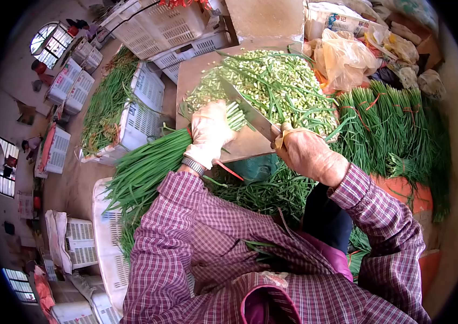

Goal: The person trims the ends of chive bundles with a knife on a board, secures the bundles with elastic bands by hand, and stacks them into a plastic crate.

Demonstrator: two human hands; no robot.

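Note:
My left hand (209,132), in a pale glove, is closed around a bunch of garlic chives (150,159). The leaves trail back past my left forearm, and the pale cut ends stick out toward the knife. My right hand (312,154) grips the handle of a knife (253,114), with something yellowish wrapped at the fingers. Its blade slants up and left, right by the cut ends. Both hands are at the near edge of a board (184,75), where a large heap of chopped pale-green stems (277,83) lies with some long leaves across it.
Tied bundles of chives (385,116) lie at the right, below crumpled plastic bags (342,56). Loose greens (272,189) cover the area under the board. White crates (148,89) stand at the left, one heaped with leaves (110,102). Other people (32,143) are far left.

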